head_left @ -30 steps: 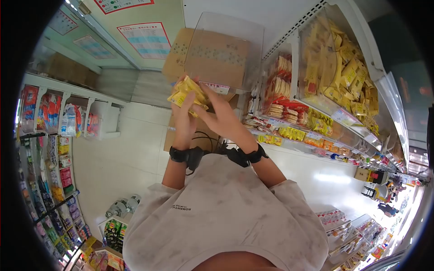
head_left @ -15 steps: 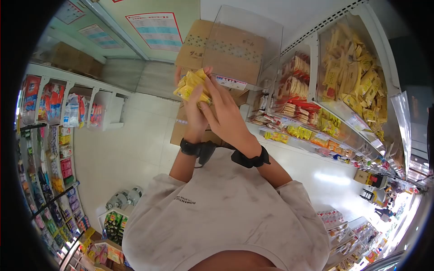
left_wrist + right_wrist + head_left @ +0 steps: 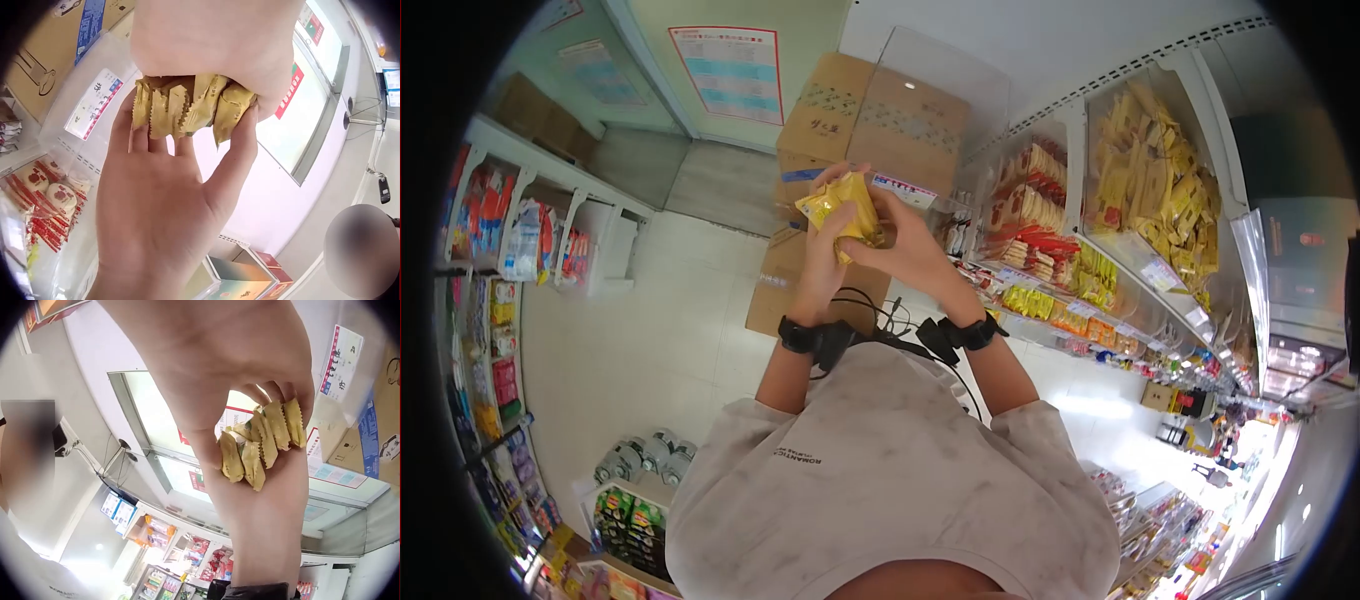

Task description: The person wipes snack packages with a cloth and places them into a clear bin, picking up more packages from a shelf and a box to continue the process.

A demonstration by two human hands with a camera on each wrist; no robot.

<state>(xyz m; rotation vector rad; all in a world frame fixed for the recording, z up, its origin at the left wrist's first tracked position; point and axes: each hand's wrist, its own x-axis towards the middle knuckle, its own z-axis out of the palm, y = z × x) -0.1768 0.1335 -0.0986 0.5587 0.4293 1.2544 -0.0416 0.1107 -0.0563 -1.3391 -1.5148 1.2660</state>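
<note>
Several small yellow packets [image 3: 836, 205] with serrated ends are bunched side by side between the two hands. The left hand [image 3: 818, 262] grips the bunch from its left, thumb lying across the front. From the other side, the right hand [image 3: 912, 252] holds it too, with curled fingers and its thumb low on the packets. In the left wrist view the right hand [image 3: 162, 194] has its fingers and thumb spread around the row of packet ends [image 3: 181, 112]. The right wrist view shows the packet ends [image 3: 262, 440] lined up against the left hand [image 3: 262, 500].
Cardboard boxes [image 3: 825, 120] stand beyond the hands, behind a clear plastic panel. At right, a shelf holds a clear bin of yellow packets [image 3: 1145, 190] and red-and-white packets [image 3: 1025, 215]. More stocked shelves [image 3: 530, 250] line the left. A box [image 3: 785, 300] and black cables [image 3: 890, 318] sit below the hands.
The right hand's fingers, fairly straight half a second ago, are now curled round the packets. The bunch looks neater and more compact. The head view has shifted a little.
</note>
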